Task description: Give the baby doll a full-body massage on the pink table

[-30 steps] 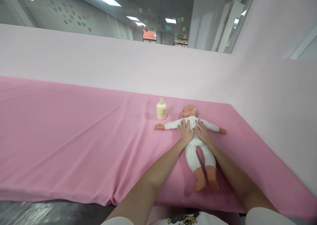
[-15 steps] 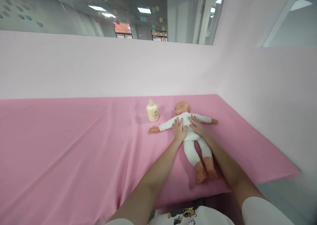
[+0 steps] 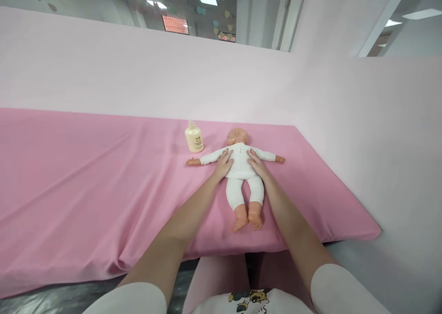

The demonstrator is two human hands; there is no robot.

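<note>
A baby doll (image 3: 241,163) in a white top and trousers lies on the pink sheet (image 3: 103,176), arms spread and bare feet toward me. Its head is turned to the left. My left hand (image 3: 224,164) rests along the left side of the doll's torso, fingers stretched out over the white cloth. On the opposite side, my right hand (image 3: 257,163) lies with its fingers spread on the chest. Neither hand is closed around the doll. A pale yellow bottle (image 3: 194,138) with a narrow neck stands left of the doll's head, touched by neither hand.
A pale wall (image 3: 155,84) rises behind the sheet, with a window (image 3: 193,10) above it. Another wall (image 3: 362,134) closes off the right side. The sheet's front edge runs just before my body, with folds on the left.
My hands have slid outward from the middle of the doll's belly to its sides. The doll looks straighter now. The whole view has shifted and tilted.
</note>
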